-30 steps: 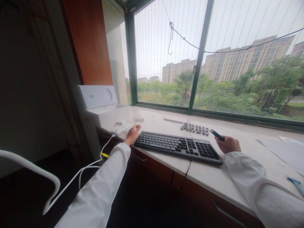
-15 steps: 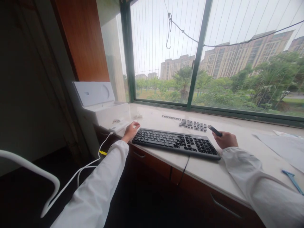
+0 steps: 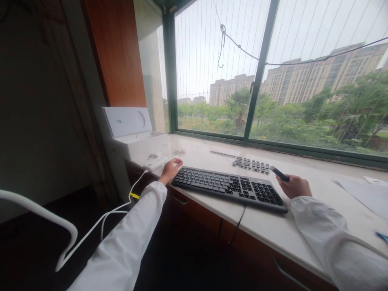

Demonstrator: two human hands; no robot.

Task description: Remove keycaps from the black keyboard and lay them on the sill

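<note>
A black keyboard (image 3: 209, 184) lies on the white counter, with keycaps on its left part and bare key positions on its right part. At its left end is my left hand (image 3: 171, 170), fingers bent around the upper left corner. Just past the keyboard's right end, my right hand (image 3: 294, 186) is closed around a small black brush (image 3: 280, 173). The brush points left, its tip raised near the loose keycaps (image 3: 251, 164), clear of the keys. Those keycaps stand in rows behind the keyboard, and a thin row of small ones (image 3: 222, 154) extends to their left.
An open white box (image 3: 136, 141) stands at the counter's left end, a white cable (image 3: 137, 182) hanging in front. Paper (image 3: 360, 192) and a blue object (image 3: 382, 236) lie at right. A dark cable (image 3: 238, 226) hangs over the front edge. A barred window (image 3: 218, 52) rises behind.
The view has shifted slightly, so everything sits a little lower and further right. Both hands keep nearly the same places relative to the keyboard, and the brush is still in my right hand.
</note>
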